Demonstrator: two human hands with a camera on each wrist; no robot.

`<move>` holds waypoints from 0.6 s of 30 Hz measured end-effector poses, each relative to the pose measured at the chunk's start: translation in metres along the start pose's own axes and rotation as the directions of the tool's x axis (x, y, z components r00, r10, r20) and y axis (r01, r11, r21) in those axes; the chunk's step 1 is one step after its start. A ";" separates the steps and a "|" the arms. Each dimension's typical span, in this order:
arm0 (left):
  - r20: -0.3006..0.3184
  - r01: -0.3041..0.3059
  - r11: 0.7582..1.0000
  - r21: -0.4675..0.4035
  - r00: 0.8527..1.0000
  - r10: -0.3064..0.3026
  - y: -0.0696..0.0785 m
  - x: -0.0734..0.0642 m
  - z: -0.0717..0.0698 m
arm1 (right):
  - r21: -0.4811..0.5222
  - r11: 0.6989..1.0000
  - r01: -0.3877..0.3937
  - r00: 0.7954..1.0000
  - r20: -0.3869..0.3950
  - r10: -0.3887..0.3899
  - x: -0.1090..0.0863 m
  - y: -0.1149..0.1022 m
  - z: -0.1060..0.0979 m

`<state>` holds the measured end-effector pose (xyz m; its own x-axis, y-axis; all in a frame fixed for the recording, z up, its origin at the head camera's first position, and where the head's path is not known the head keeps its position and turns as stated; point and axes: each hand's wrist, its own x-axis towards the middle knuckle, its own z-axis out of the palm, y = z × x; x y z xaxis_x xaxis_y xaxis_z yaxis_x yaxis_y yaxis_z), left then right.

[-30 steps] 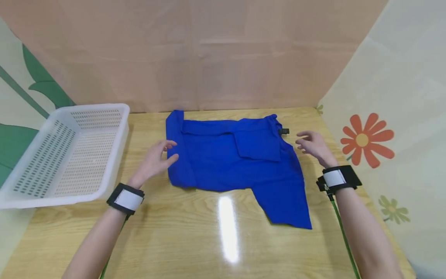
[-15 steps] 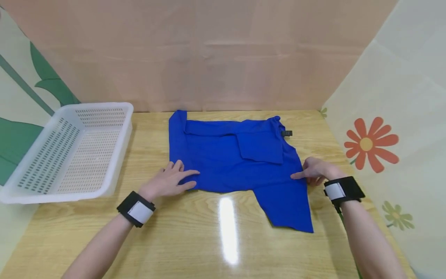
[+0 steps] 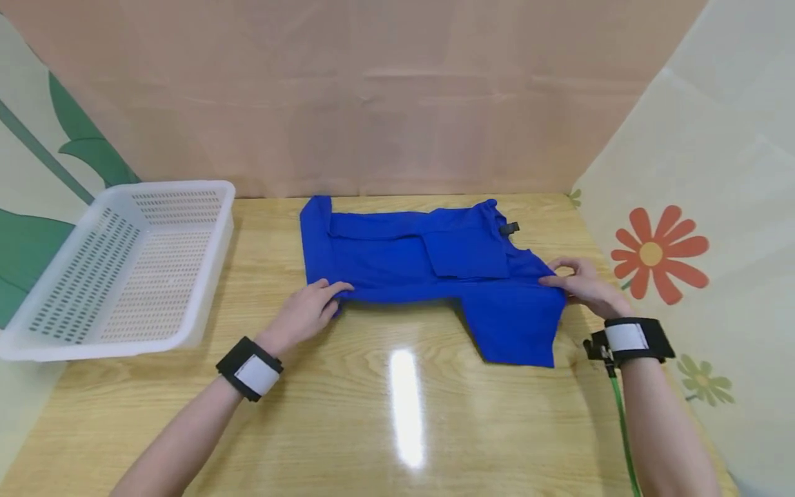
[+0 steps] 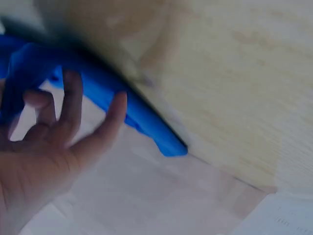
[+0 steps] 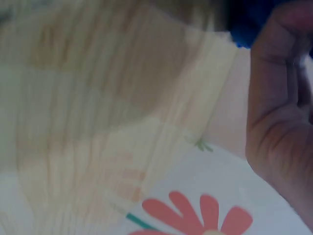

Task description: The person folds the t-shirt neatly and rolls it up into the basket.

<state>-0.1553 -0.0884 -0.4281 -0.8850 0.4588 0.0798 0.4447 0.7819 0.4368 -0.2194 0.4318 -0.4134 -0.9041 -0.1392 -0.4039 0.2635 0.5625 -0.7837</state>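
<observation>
A blue short-sleeved shirt (image 3: 397, 255) lies partly folded in the head view, its dark neck label (image 3: 509, 228) at the right. My left hand (image 3: 304, 310) pinches the near edge at the hem end. At the shoulder, my right hand (image 3: 584, 284) pinches the cloth between thumb and fingers. The near edge is lifted between both hands, and a sleeve (image 3: 515, 328) hangs toward me. In the left wrist view, blue cloth (image 4: 142, 115) runs behind the fingers of the left hand (image 4: 54, 142). Only a corner of the cloth shows beside the right hand (image 5: 281, 93) in the right wrist view.
A white perforated plastic basket (image 3: 214, 276) stands at the left of the wooden table (image 3: 323, 428). A pinkish cloth backdrop (image 3: 354, 96) rises behind the table, and a flower-printed sheet (image 3: 733, 172) borders the right side. A green cable (image 3: 624, 428) trails from the right wrist strap.
Both hands have come down onto the shirt and taken hold of its near edge. That edge has since been raised and drawn away from me, carrying the sleeve along.
</observation>
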 end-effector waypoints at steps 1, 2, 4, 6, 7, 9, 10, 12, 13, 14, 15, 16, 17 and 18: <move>-0.005 0.007 0.998 -0.061 1.000 -0.007 -0.001 0.000 -0.004 | 0.008 1.000 0.013 0.999 -0.049 -0.013 -0.002 0.001 -0.004; -0.011 0.013 0.993 -0.116 1.000 -0.015 -0.003 0.000 -0.007 | 0.019 0.999 0.026 0.995 -0.098 -0.024 -0.005 0.002 -0.009; -0.032 0.046 0.978 -0.202 0.998 -0.054 -0.008 -0.001 -0.014 | 0.044 0.998 0.046 0.980 -0.195 -0.037 -0.011 0.005 -0.019; -0.084 0.097 0.963 -0.251 0.989 -0.122 -0.012 -0.003 -0.021 | 0.118 0.990 0.076 0.961 -0.272 -0.041 -0.019 0.009 -0.028; -0.114 0.126 0.955 -0.267 0.980 -0.162 -0.014 -0.004 -0.024 | 0.170 0.981 0.092 0.955 -0.295 -0.038 -0.022 0.010 -0.033; -0.171 0.174 0.952 -0.253 0.960 -0.221 -0.019 -0.008 -0.028 | 0.269 0.955 0.129 0.950 -0.309 -0.041 -0.028 0.012 -0.039; -0.191 0.193 0.952 -0.238 0.952 -0.241 -0.020 -0.009 -0.029 | 0.302 0.943 0.139 0.951 -0.307 -0.042 -0.031 0.012 -0.041; -0.185 0.239 0.950 -0.203 0.943 -0.277 -0.022 -0.012 -0.031 | 0.341 0.930 0.136 0.960 -0.277 -0.039 -0.035 0.011 -0.042; -0.155 0.267 0.946 -0.183 0.943 -0.296 -0.023 -0.014 -0.032 | 0.329 0.936 0.126 0.967 -0.252 -0.042 -0.036 0.010 -0.042; -0.111 0.292 0.943 -0.160 0.944 -0.312 -0.024 -0.016 -0.033 | 0.304 0.946 0.117 0.974 -0.223 -0.049 -0.038 0.009 -0.041; -0.064 0.311 0.939 -0.147 0.944 -0.323 -0.025 -0.018 -0.034 | 0.284 0.952 0.112 0.982 -0.180 -0.062 -0.039 0.009 -0.042; -0.011 0.336 0.931 -0.143 0.940 -0.341 -0.026 -0.020 -0.034 | 0.244 0.964 0.105 0.988 -0.135 -0.073 -0.040 0.009 -0.042; 0.046 0.362 0.922 -0.140 0.932 -0.359 -0.028 -0.023 -0.035 | 0.200 0.975 0.101 0.992 -0.090 -0.084 -0.042 0.011 -0.044; 0.097 0.384 0.912 -0.142 0.923 -0.373 -0.029 -0.026 -0.037 | 0.160 0.982 0.099 0.995 -0.047 -0.092 -0.044 0.013 -0.045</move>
<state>-0.1500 -0.1385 -0.4094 -0.9690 0.1727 -0.1764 0.0466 0.8297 0.5563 -0.1916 0.4818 -0.3846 -0.9393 -0.1521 -0.3075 0.2236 0.4083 -0.8851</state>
